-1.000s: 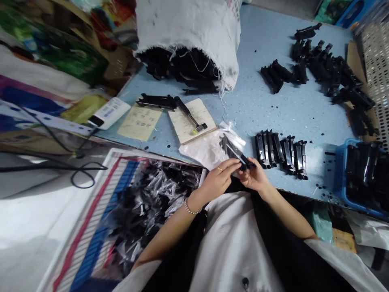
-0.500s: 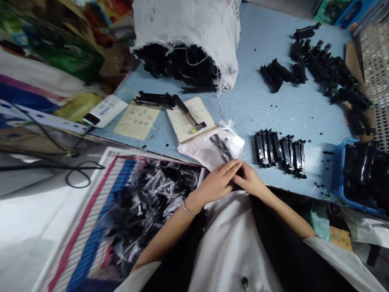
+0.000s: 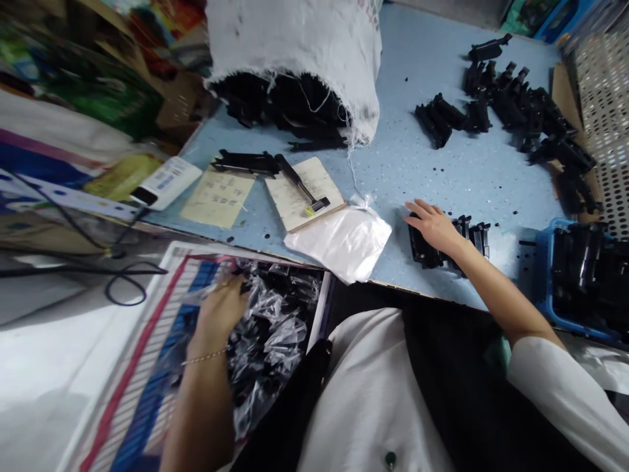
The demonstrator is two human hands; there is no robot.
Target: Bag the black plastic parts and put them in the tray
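Note:
My right hand [image 3: 433, 227] lies over the left end of a short row of black plastic parts [image 3: 476, 236] on the blue table [image 3: 442, 164], with its fingers stretched out flat. My left hand [image 3: 221, 309] is down in a striped woven sack [image 3: 147, 367] at my left, among several black parts sealed in clear bags [image 3: 280, 321]. That hand is blurred and its fingers are buried in the bags. A flat stack of clear plastic bags [image 3: 344, 239] lies on the table edge between my hands.
A white sack [image 3: 295, 39] spills black parts at the back. More black parts are piled at the far right [image 3: 515, 105]. A blue basket [image 3: 545, 262] of parts stands at the right edge. A small hammer [image 3: 299, 183] rests on a notepad, beside paper, a white device [image 3: 167, 183] and cables [image 3: 122, 275].
Both hands have left the bag they held together at the table edge. My left hand swung down into the sack. My right hand moved right onto the row of parts.

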